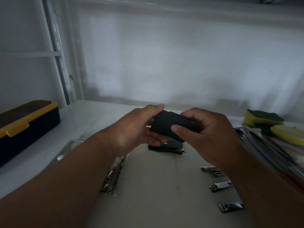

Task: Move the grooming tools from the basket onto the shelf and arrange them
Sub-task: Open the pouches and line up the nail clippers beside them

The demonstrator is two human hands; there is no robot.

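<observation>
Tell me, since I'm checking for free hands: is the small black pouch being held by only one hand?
No, both the left hand and the right hand grip the small black pouch above the shelf.

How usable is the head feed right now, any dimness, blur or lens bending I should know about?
Head view: dim and underexposed, so the black pouch in the left hand and right hand shows little detail; packaged tools at right are smeared; wide-angle bending curves the shelf frame; nail clippers stay readable.
</observation>
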